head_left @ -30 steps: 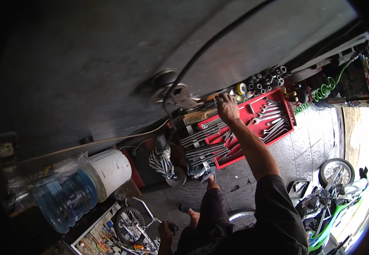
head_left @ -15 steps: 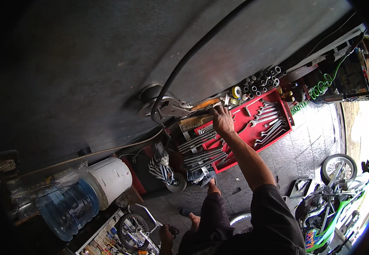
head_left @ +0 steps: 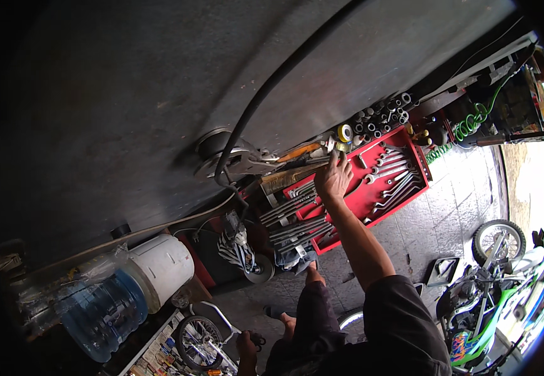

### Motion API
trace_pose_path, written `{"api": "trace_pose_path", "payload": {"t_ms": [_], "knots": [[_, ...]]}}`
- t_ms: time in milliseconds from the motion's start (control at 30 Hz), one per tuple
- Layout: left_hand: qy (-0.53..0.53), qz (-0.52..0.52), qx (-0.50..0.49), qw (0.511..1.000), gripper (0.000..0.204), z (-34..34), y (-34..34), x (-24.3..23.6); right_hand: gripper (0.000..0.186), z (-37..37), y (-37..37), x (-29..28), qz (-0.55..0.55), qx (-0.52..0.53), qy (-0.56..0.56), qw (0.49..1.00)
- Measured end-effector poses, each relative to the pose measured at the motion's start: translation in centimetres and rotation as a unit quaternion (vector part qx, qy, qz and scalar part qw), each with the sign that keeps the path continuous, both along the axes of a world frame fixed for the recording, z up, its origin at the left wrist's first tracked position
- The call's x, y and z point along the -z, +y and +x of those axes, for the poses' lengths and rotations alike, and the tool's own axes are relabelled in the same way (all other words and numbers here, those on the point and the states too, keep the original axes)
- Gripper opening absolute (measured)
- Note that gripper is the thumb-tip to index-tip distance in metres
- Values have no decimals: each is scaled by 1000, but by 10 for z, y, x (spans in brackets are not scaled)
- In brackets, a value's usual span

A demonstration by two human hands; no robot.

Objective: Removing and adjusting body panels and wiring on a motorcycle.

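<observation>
My right hand (head_left: 334,180) hovers over the red tool tray (head_left: 380,220), near its wall-side edge. Its fingers stretch apart toward small items by the yellow-rimmed tape roll (head_left: 345,133), and I see nothing held in them. Beneath it lie several open-end wrenches (head_left: 390,168), bent wrenches (head_left: 397,191) and long, thin metal tools (head_left: 290,207). Low in the view, my left hand (head_left: 246,346) is closed round a small black object (head_left: 258,340) with a rounded end. Most of that object is hidden and its kind is unclear.
A dark hose (head_left: 265,91) curves past a wall-side reel (head_left: 215,147). Several sockets (head_left: 381,119) stand beyond the tray. An angle grinder (head_left: 237,241) sits left of it. A blue water jug (head_left: 105,313), a white bucket (head_left: 162,263) and a green motorcycle (head_left: 491,313) flank the floor.
My right hand has drawn slightly right and back from the wall-side clutter, and its fingers have straightened. My left hand keeps its hold. The view has shifted a little.
</observation>
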State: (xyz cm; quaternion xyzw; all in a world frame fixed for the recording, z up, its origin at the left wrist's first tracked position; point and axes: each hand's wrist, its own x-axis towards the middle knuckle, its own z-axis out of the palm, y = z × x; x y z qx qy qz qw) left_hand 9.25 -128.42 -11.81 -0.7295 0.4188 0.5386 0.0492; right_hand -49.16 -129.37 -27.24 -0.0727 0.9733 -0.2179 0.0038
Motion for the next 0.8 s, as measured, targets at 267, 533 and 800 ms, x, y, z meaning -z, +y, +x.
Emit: {"api": "trace_pose_path", "payload": {"t_ms": [267,533,800], "knots": [[18,4,20,1000,43,-2,-3,3,74,-1,-6,-4,-118,-110,-80,984],[-13,14,2,1000,44,-9,-4,-6,66,-2,2,0,-172,-152,-67,971],[-9,0,59,998,46,-16,1,2,14,152,54,-47,-281,-188,-143,930]]}}
